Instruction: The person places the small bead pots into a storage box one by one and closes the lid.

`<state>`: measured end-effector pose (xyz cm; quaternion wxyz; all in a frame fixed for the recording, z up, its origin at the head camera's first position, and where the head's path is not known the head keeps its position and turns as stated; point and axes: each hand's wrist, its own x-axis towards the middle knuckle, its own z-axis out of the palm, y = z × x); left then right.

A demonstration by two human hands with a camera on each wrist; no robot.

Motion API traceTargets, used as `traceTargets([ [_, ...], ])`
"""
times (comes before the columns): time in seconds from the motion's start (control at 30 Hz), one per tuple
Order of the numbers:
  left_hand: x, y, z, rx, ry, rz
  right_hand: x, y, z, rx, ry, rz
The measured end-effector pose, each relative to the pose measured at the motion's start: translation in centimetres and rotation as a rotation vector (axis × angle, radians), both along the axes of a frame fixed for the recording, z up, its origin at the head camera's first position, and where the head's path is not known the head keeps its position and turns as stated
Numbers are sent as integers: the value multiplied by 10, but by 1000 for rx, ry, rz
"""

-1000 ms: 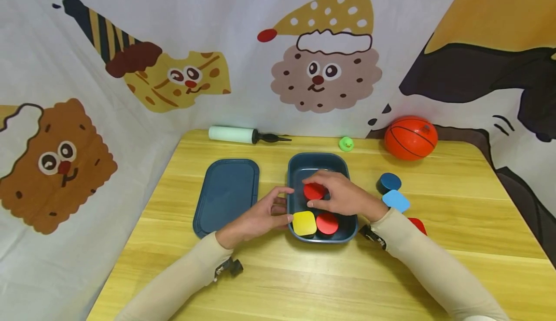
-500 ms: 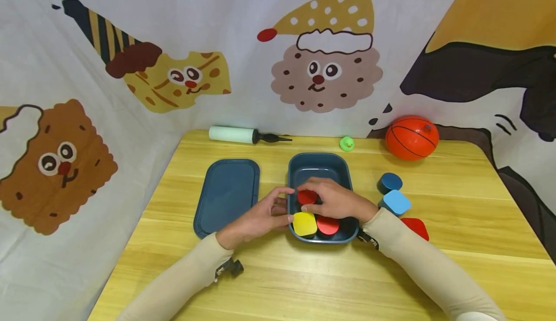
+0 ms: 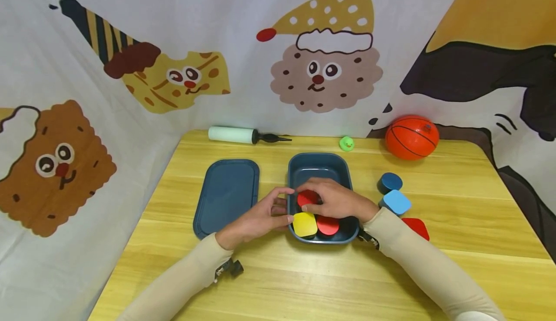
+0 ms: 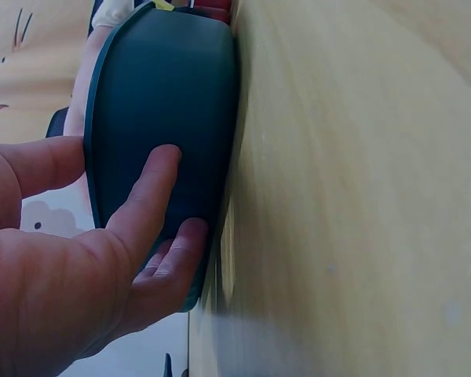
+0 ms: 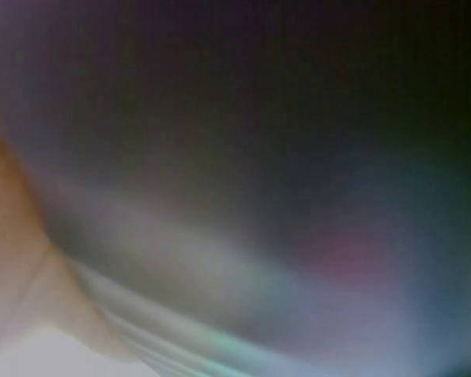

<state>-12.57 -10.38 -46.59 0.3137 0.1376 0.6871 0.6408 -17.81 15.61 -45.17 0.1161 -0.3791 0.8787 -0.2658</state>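
Inside the dark blue, rounded-rectangular, plastic-looking box, the red, round-topped block has shifted left and toward the person over the last second, and now lies near the left wall, just behind the yellow rounded-square block; whether the two touch is unclear. The right hand moved with it, fingers and thumb drawn in narrowly, gripping the block; its wrist view is too blurred to add more. The left hand has kept its place, fingers spread along the box's outer left wall, apparently bracing it. That shift suggests the block is close to settled, grouped with the yellow block and the second round red block at the near end.
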Motion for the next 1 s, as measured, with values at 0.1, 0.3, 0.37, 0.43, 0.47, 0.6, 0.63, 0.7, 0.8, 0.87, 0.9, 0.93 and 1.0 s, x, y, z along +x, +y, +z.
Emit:
traceTargets([
  [0.1,0,1,0,1,1,-5,1,4,6,-23,10,-10],
  [0.3,1,1,1,-10,0,2,3,16,20,-104,16,-28],
  [0.37,1,1,1,-10,-3,5,5,21,23,-143,11,-48],
  [0.43,1,1,1,-14,-2,9,7,27,25,-175,14,-75],
  [0.47,1,1,1,-15,-4,11,8,30,26,-190,16,-90],
  [0.6,1,2,1,-17,-5,19,11,43,26,-241,14,-155],
  [0.63,2,2,2,-17,-6,20,12,46,26,-254,5,-175],
  [0.7,2,2,2,-17,-6,23,14,52,25,-276,-9,-218],
  [0.8,2,2,3,-14,-6,24,17,62,26,-316,-37,-292],
  [0.87,2,2,4,-12,-5,24,19,70,26,-336,-44,-336],
  [0.9,2,2,4,-13,-5,23,21,74,26,-347,-46,-354],
  [0.93,2,2,4,-11,-5,22,22,79,26,-357,-48,-370],
  [1.0,2,3,4,-13,-5,21,24,89,26,-370,-48,-389],
])
